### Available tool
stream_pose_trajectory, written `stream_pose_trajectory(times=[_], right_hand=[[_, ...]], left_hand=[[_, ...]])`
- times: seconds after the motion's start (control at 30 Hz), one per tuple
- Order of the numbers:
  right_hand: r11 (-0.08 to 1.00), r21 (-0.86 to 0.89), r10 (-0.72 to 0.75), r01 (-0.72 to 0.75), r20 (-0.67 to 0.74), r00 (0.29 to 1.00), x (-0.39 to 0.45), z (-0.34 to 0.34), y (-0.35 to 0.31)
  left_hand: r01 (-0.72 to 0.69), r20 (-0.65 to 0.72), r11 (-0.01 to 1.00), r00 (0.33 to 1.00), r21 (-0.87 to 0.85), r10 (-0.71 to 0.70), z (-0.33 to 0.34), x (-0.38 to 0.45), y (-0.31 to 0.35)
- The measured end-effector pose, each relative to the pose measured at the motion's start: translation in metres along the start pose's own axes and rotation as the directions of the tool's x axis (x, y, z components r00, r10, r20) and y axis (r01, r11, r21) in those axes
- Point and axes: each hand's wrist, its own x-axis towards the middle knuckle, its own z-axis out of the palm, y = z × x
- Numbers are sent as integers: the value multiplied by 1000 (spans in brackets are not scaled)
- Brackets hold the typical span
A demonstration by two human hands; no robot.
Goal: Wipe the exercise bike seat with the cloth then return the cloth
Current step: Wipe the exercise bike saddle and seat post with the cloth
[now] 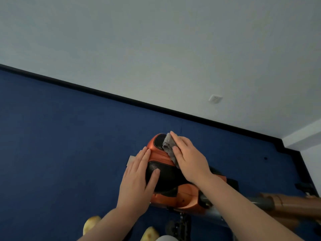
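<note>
The exercise bike seat point(162, 158) is orange with black perforated pads and sits at the lower middle of the view. A grey cloth point(168, 146) lies crumpled on the seat's far right part. My right hand point(188, 159) presses flat on the cloth, fingers pointing away from me, covering most of it. My left hand point(137, 178) rests flat along the seat's left side, thumb on the near black pad, fingers reaching the orange rim. It holds nothing.
The bike's orange and grey frame point(271, 204) runs off to the right. Blue carpet point(60, 145) covers the floor up to a black skirting board point(121, 99) and a white wall with a socket point(215, 98). Yellow slippers point(92, 223) show at the bottom edge.
</note>
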Motion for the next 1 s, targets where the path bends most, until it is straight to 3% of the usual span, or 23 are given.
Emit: stream_pose_trajectory(times=[0.07, 0.2, 0.33, 0.5, 0.63, 0.7, 0.8, 0.93, 1.0], right_hand=[[999, -5, -54, 54, 11, 999, 8, 4, -17], [975, -3, -217, 221, 172, 961, 4, -11, -6], [979, 174, -141, 107, 201, 969, 37, -11, -11], [998, 21, -68, 64, 319, 945, 78, 2, -42], [986, 154, 27, -64, 233, 972, 49, -9, -9], [981, 123, 118, -149, 225, 967, 35, -15, 5], [986, -13, 164, -165, 224, 961, 43, -13, -5], [969, 132, 186, -211, 180, 966, 45, 0, -16], [970, 95, 209, -223, 143, 967, 23, -3, -6]], left_hand=[[8, 7, 1000, 1000, -13, -8, 2, -1, 2], [11, 26, 1000, 1000, 21, -11, 0, -1, 1], [23, 15, 1000, 1000, 1, -23, 1, 2, 2], [10, 17, 1000, 1000, -20, -10, -2, 1, 2], [-66, 26, 997, 998, 26, 65, -11, 6, -4], [-112, 40, 994, 993, 16, 112, -13, 9, -2], [-150, 57, 989, 987, -10, 150, -13, 15, 2], [-198, 86, 980, 977, 12, 196, -8, 29, 8], [-231, 119, 972, 967, 38, 226, -8, 36, 10]])
